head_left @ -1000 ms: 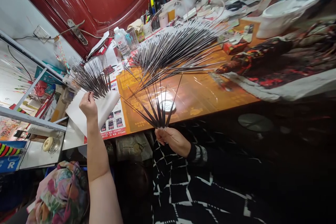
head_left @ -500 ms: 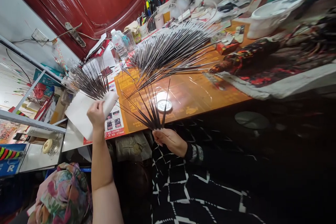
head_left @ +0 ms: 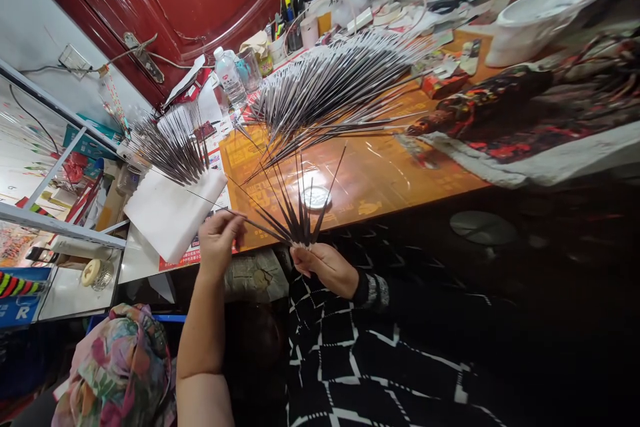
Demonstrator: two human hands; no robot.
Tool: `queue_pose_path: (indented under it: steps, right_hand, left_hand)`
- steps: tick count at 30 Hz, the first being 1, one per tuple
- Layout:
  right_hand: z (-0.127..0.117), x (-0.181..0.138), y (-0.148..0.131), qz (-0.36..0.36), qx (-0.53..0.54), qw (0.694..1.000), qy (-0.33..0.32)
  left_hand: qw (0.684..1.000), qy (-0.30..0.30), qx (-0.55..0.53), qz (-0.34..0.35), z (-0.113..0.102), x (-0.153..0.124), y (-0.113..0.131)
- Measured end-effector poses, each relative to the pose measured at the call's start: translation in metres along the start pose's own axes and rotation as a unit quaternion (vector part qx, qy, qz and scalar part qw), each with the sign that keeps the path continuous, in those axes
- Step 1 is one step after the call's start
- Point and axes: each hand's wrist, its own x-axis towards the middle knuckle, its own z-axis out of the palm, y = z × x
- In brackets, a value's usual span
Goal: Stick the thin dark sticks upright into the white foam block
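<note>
Cluttered workbench here, with a red door [head_left: 150,0] filling the upper left of the frame and an orange printed table mat [head_left: 380,180] running across the middle. Up at the top right there's a white basin [head_left: 543,20], and a bright floral cloth [head_left: 117,373] sits at the bottom left. Mid-table is a huge fan of quills [head_left: 330,90], black and white, looks like porcupine to me. Left of that, a white foam block [head_left: 173,213] sits at the mat's edge with a smaller fan [head_left: 173,153] sticking out of its far side.

The right hand [head_left: 320,267], in a black patterned sleeve, is clenched round the butts of a spiky bunch [head_left: 295,213], just past the mat's near edge. The bare-armed left hand [head_left: 219,243] is pinching one long thin quill [head_left: 200,199] in its fingers. That quill lies nearly level, its long axis running from the bunch up-left to the foam block, and the left hand is the nearer one to the block.
</note>
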Motion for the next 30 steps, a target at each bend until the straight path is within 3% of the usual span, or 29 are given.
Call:
queue_pose_path:
  steps: [3,6,8,10,20,26,28,30]
  right_hand:
    - [0.000,0.001,-0.003,0.004,0.031,0.999,0.010]
    - [0.000,0.002,-0.003,0.000,0.068,0.998,0.017]
    - [-0.001,0.003,0.000,-0.006,0.080,0.997,0.021]
    - [-0.001,0.004,0.004,-0.014,0.080,0.996,0.020]
    - [-0.001,0.002,0.012,-0.012,0.096,0.995,0.018]
    - [0.001,0.002,0.016,-0.005,0.096,0.995,0.013]
    - [0.001,0.001,0.014,-0.004,0.091,0.996,0.013]
    - [0.001,0.001,0.011,0.000,0.085,0.996,0.011]
  left_hand:
    - [0.979,0.139,0.124,0.084,-0.028,0.025,0.014]
    - [0.892,0.267,0.316,0.180,-0.056,0.058,0.021]
    - [0.847,0.291,0.392,0.208,-0.069,0.078,0.020]
    - [0.832,0.283,0.427,0.212,-0.076,0.093,0.014]
    - [0.834,0.264,0.445,0.193,-0.078,0.109,-0.024]
    - [0.822,0.284,0.465,0.166,-0.078,0.098,-0.018]
    - [0.848,0.258,0.439,0.149,-0.068,0.084,-0.011]
    - [0.914,0.157,0.354,0.118,-0.052,0.064,-0.006]
